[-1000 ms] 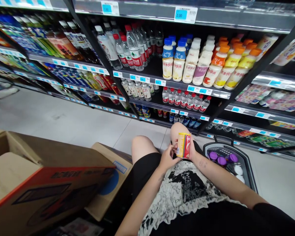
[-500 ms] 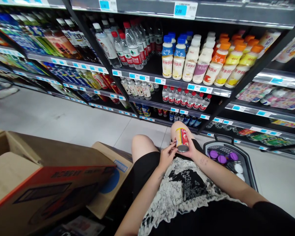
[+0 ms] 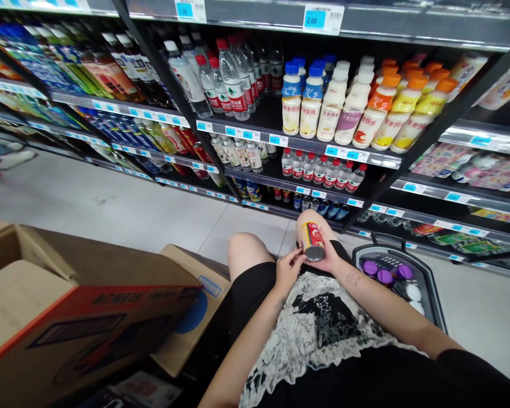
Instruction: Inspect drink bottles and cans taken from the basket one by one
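Can (image 3: 311, 235), red and yellow wrap, up off the floor (image 3: 165, 212) in front of the person's lap, near the right knee (image 3: 309, 218). Tilted, plain grey metal end facing the camera. Right hand (image 3: 331, 258) wrapped round its right side, fingers partly closed, has hold of it. Left hand (image 3: 289, 268) half curled at the can's lower left, fingertips at its edge; can't tell whether it grips or just touches. Print on wrap too small to read.

Patterned cloth (image 3: 297, 323), black and off-white with a ruffled edge, over the lap, below both hands. Grey basket (image 3: 435, 289) on floor just beside the right forearm, handle toward the shelves; inside, purple lids (image 3: 385, 276) and white lids (image 3: 413, 293). Open cardboard box (image 3: 123, 255) at left, flap (image 3: 187, 309) folded out toward the left leg, blue circle on it.

Ahead, black shelf unit (image 3: 301, 147) with blue-and-white price tags. Upper shelf: red-capped clear bottles (image 3: 234, 90) left, white-bodied drink bottles (image 3: 329, 113) right, caps blue, white, orange. Below: row of small red-capped bottles (image 3: 309, 168). Bottom level: dark blue and silver cans (image 3: 323, 208).
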Action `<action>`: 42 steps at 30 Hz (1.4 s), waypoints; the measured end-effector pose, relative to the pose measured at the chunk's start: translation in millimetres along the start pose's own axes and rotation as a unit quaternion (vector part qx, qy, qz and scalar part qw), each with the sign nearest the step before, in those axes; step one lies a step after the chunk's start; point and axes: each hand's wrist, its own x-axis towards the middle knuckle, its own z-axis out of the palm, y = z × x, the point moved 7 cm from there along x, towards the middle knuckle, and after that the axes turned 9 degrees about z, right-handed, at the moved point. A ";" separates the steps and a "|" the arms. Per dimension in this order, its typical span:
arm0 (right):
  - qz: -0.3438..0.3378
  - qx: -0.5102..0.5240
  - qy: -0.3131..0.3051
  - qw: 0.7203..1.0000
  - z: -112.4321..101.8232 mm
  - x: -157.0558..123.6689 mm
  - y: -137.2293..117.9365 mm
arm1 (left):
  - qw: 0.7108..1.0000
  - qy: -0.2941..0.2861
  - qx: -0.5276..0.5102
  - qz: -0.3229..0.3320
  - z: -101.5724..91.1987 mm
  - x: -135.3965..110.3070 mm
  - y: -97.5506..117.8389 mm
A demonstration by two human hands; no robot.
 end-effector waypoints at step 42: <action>0.066 -0.072 0.085 0.992 -11.5 10.2 5.4 | 0.992 -0.041 -0.109 -0.038 -0.5 11.6 -23.7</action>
